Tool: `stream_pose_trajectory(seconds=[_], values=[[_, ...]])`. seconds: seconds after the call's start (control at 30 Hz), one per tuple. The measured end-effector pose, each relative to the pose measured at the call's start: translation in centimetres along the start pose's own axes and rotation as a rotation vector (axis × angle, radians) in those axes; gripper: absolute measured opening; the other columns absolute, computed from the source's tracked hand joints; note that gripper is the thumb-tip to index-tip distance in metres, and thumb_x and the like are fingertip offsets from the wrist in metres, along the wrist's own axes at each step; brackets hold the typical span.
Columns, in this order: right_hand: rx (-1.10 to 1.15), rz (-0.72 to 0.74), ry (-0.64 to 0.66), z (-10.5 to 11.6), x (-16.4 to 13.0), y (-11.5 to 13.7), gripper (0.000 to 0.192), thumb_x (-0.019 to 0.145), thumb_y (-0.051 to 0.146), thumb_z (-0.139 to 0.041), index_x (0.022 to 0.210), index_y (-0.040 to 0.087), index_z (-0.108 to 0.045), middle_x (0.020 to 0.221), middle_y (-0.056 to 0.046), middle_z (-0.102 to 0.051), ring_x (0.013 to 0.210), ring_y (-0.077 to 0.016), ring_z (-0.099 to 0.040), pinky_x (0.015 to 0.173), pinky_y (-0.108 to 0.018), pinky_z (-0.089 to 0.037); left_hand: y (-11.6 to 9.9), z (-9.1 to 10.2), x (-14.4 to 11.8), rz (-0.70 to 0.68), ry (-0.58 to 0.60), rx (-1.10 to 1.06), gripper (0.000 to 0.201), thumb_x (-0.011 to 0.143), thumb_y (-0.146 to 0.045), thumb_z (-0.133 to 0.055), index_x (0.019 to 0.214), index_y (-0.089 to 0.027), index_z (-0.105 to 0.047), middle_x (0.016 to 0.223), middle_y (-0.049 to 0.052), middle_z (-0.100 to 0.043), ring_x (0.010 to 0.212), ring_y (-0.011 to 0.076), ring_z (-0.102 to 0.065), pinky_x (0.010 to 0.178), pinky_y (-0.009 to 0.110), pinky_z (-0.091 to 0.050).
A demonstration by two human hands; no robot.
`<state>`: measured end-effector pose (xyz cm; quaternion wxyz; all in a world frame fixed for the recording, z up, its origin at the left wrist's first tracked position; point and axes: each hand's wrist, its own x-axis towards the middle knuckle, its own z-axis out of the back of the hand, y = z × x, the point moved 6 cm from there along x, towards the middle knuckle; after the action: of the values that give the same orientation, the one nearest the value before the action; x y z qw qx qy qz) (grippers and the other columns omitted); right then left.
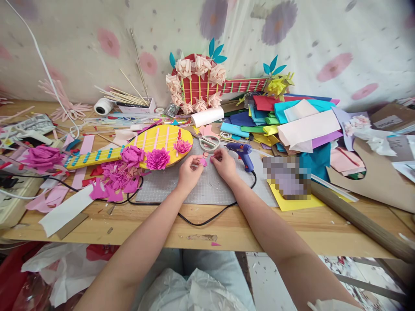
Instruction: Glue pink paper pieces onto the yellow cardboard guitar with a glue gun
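Note:
My left hand [190,172] is closed in a pinch on a small magenta paper petal [203,162] above the grey cutting mat [168,188]. Facing it, my right hand [224,165] has its thumb and fingers pressed together, with a speck of magenta at the tips too small to name. Just beyond the hands lie white-handled scissors [209,144]. A blue glue gun [242,154] rests right of my right hand. On the left is a yellow paper guitar [155,149] bearing magenta paper flowers [158,159], and a heap of magenta petals [118,177] sits beside it.
A red paper guitar [207,88] with pale roses leans at the back. Coloured paper sheets [304,116] pile up at the right, near a long wooden pole [353,214]. The glue gun's black cable [201,223] loops across the table front [136,224].

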<state>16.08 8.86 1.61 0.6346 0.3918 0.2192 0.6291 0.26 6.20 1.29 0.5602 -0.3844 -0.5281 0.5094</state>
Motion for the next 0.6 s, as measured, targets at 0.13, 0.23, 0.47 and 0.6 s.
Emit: stream_pose_trajectory(seconds=[0.13, 0.23, 0.47, 0.6], values=[[-0.258, 0.116, 0.033, -0.2, -0.1, 1.0, 0.016, 0.074, 0.016, -0.056, 0.090, 0.019, -0.056, 0.093, -0.008, -0.066, 0.097, -0.0253, -0.056, 0.085, -0.040, -0.044, -0.4, 0.1, 0.0, 0.018, 0.000, -0.140, 0.012, 0.074, -0.024, -0.061, 0.083, -0.017, -0.061, 0.086, 0.004, -0.067, 0.077, 0.0124, -0.061, 0.065, 0.023, -0.047], [-0.266, 0.150, 0.011, -0.1, -0.3, 1.2, 0.021, 0.076, 0.017, -0.056, 0.096, 0.016, -0.058, 0.101, -0.011, -0.064, 0.100, -0.0261, -0.054, 0.088, -0.040, -0.043, 0.4, -0.4, 0.1, 0.137, 0.039, -0.244, 0.019, 0.072, -0.023, -0.063, 0.089, -0.016, -0.060, 0.083, 0.004, -0.065, 0.072, 0.0120, -0.061, 0.059, 0.021, -0.048], [-0.121, 0.137, 0.227, 3.1, -1.1, 2.2, 0.019, 0.079, 0.029, -0.055, 0.092, 0.018, -0.061, 0.095, -0.008, -0.066, 0.084, -0.0191, -0.060, 0.076, -0.033, -0.047, 1.5, -0.7, 0.3, 0.280, 0.026, -0.381, 0.013, 0.070, -0.020, -0.065, 0.078, -0.014, -0.057, 0.069, 0.000, -0.062, 0.062, 0.0098, -0.060, 0.054, 0.021, -0.051], [-0.118, -0.038, 0.722, 6.4, -2.3, 0.3, 0.030, 0.077, 0.050, -0.055, 0.078, 0.020, -0.060, 0.073, -0.002, -0.066, 0.066, -0.0156, -0.059, 0.059, -0.028, -0.044, 1.6, -0.3, 0.4, 0.306, -0.017, -0.412, 0.014, 0.069, -0.022, -0.066, 0.071, -0.015, -0.055, 0.064, -0.002, -0.059, 0.060, 0.0094, -0.059, 0.052, 0.021, -0.052]])
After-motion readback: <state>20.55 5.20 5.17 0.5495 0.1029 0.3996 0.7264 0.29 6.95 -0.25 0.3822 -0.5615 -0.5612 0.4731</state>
